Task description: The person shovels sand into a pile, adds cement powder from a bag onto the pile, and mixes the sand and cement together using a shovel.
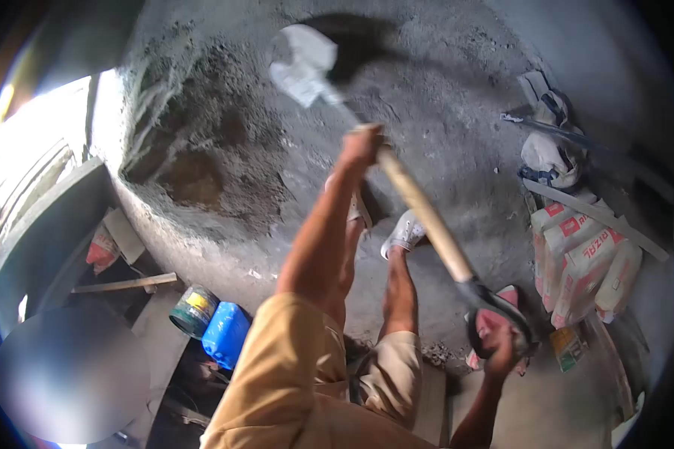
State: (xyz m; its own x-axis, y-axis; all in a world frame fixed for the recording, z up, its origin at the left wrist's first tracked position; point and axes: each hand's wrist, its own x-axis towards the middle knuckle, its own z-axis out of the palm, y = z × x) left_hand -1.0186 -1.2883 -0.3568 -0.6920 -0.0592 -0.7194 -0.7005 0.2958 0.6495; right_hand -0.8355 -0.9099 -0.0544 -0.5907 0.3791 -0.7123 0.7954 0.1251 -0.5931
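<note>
A shovel (419, 202) slants across the view, its pale metal blade (307, 56) held above the grey floor and its shadow falling beside it. My left hand (363, 146) is wrapped round the wooden shaft close to the blade socket. At the other end, my right hand (500, 348) is closed on the black handle grip. Smeared motion at the blade hides whether it carries any material. Left of the blade lies a rough grey heap of mortar-like mix (232, 135), with a brownish wet hollow (193, 179) in it.
Several printed paper sacks (588, 254) lie at the right, near long boards (599, 217). A blue jerrycan (226, 334) and a dark green can (195, 309) stand at lower left. A wooden strip (123, 283) lies beyond them. A blurred round patch covers the lower left.
</note>
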